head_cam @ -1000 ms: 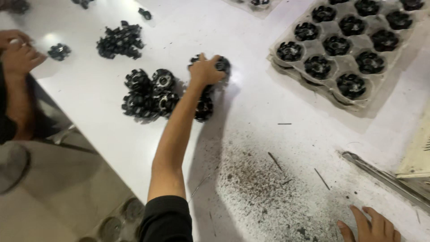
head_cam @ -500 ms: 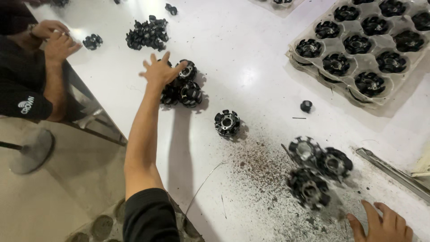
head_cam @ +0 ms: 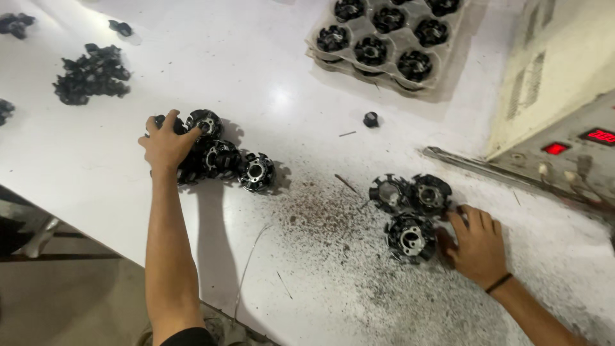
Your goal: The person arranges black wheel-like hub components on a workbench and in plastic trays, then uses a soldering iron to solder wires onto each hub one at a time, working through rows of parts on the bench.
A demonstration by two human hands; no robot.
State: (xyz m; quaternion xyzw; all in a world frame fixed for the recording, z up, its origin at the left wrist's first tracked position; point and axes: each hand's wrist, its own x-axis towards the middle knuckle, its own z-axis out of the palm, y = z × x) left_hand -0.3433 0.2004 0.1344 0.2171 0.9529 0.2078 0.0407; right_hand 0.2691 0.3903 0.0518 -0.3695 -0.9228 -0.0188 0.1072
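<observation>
Left hand [head_cam: 168,144]: fingers spread over four rotors [head_cam: 221,158] (near table's [head_cam: 83,173] front edge).
Right hand [head_cam: 477,247]: fingers open, touching three rotors [head_cam: 410,211].
Tray [head_cam: 423,80]: six filled cups visible.

**Both hands on black ring parts, white table**

We see the left hand [head_cam: 168,142] spread over a cluster of black ring-shaped parts [head_cam: 218,154] — fingers touching them. Right hand [head_cam: 477,245] rests flat just beside three more ring parts [head_cam: 410,211], fingertips against them. Dark grit covers the table [head_cam: 288,77] between. A tray [head_cam: 391,45] of the same parts sits at the far edge; a machine panel [head_cam: 564,147] stands to the right.
</observation>
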